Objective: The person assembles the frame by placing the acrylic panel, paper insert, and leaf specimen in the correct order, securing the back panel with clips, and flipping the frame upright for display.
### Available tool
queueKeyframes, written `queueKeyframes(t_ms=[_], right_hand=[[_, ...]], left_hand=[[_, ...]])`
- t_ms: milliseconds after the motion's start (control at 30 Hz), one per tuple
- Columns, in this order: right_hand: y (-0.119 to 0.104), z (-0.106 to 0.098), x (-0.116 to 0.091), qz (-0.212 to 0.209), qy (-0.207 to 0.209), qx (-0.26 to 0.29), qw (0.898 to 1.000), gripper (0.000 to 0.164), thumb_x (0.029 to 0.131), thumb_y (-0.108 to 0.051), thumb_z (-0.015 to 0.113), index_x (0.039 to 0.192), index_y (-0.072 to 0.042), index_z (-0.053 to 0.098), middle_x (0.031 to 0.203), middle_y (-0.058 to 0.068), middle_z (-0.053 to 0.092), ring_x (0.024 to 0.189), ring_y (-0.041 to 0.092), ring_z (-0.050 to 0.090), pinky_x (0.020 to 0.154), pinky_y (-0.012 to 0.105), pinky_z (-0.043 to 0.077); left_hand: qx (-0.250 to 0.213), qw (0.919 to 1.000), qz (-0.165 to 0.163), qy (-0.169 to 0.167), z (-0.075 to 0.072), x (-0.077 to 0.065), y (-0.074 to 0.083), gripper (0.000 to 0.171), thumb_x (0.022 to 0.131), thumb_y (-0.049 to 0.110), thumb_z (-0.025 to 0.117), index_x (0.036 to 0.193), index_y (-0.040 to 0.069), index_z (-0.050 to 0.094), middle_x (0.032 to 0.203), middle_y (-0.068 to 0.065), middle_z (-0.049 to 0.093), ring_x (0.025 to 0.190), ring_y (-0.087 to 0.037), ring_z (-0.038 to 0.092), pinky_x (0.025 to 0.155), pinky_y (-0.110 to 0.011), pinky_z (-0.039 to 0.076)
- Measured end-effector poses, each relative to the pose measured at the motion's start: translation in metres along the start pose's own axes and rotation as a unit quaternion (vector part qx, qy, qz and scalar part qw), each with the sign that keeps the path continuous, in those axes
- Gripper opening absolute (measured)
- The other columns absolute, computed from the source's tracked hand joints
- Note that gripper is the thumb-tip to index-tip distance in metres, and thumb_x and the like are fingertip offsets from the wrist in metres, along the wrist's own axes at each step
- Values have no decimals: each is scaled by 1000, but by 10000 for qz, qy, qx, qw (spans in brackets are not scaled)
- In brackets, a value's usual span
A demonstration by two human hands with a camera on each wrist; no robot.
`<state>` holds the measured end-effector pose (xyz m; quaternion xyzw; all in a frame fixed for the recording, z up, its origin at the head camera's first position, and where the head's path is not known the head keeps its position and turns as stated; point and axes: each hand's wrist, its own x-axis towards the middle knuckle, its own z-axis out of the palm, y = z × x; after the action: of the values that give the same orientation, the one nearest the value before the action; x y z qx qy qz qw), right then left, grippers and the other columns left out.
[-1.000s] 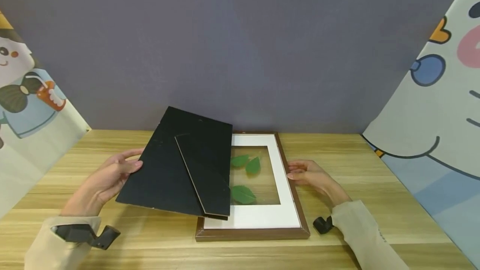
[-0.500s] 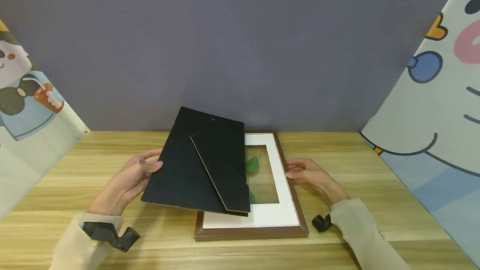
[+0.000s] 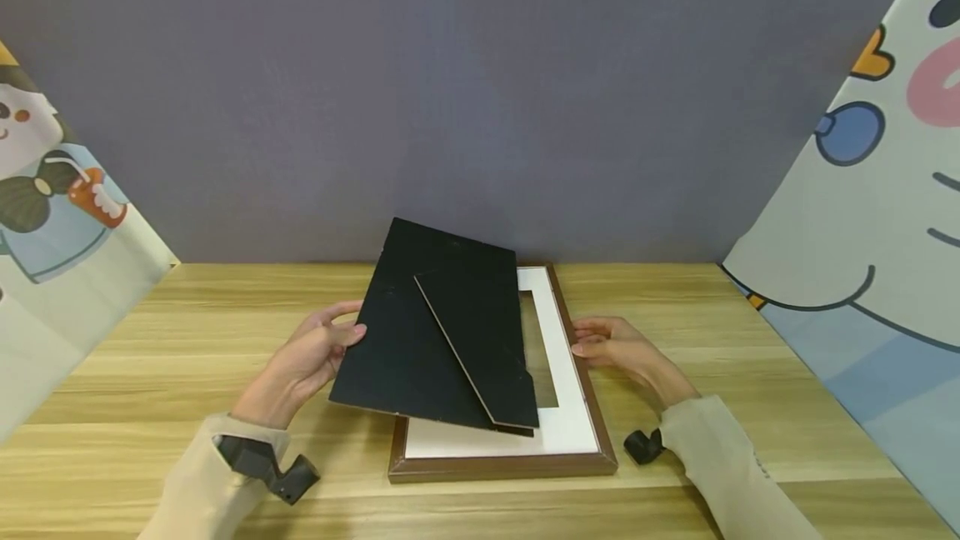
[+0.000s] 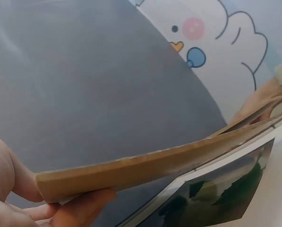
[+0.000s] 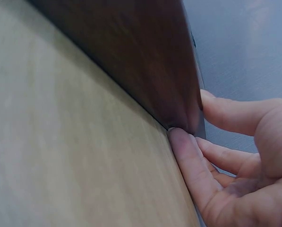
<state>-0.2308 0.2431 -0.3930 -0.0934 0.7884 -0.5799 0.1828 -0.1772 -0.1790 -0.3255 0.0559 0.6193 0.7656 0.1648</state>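
Observation:
My left hand [image 3: 311, 357] pinches the left edge of a black backing board [image 3: 390, 340], thumb on top and fingers below. The board has a narrow stand flap [image 3: 480, 348] on its upper face and hangs tilted over a brown picture frame [image 3: 502, 467]. Its brown cut edge [image 4: 122, 170] crosses the left wrist view. Below it, green leaves [image 4: 240, 184] show in the mat window; in the head view the board hides them. My right hand [image 3: 622, 352] holds the frame's right side, with the thumb at the upper edge and fingers low by the table in the right wrist view.
The frame lies on a wood-grain table [image 3: 750, 457], its far edge near a grey wall [image 3: 480, 90]. Cartoon-printed panels [image 3: 847, 215] slope up at both sides. A white mat [image 3: 577, 423] lines the frame.
My left hand has carried the black board rightward over the frame, covering the leaves that showed earlier in the head view. The right hand and the frame have stayed in place.

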Motion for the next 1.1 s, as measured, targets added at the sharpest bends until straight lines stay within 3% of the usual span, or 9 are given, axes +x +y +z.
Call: queueKeyframes(t_ms=[500, 800, 1100], right_hand=[[0, 3, -1, -35, 17, 154, 9999, 68, 88, -9, 66, 139, 17, 29, 137, 35, 37, 101, 13, 56, 89, 30, 54], [0, 2, -1, -64, 45, 71, 9999, 66, 89, -8, 65, 138, 17, 30, 134, 35, 40, 101, 13, 56, 89, 33, 54], [-2, 2, -1, -79, 50, 75, 9999, 65, 89, -7, 64, 138, 18, 29, 135, 36, 38, 101, 14, 56, 90, 34, 54]], left_hand=[[-149, 9998, -134, 60, 29, 18, -12, 62, 93, -9, 43, 146, -9, 10, 90, 2, 63, 67, -1, 60, 61, -15, 52], [99, 9996, -260, 63, 38, 24, -21, 59, 93, -7, 43, 144, -8, 16, 90, 1, 62, 66, -1, 59, 59, -14, 50], [183, 9988, -244, 385, 45, 28, -27, 61, 85, -8, 44, 141, -9, 21, 80, 2, 62, 57, 1, 53, 57, -15, 51]])
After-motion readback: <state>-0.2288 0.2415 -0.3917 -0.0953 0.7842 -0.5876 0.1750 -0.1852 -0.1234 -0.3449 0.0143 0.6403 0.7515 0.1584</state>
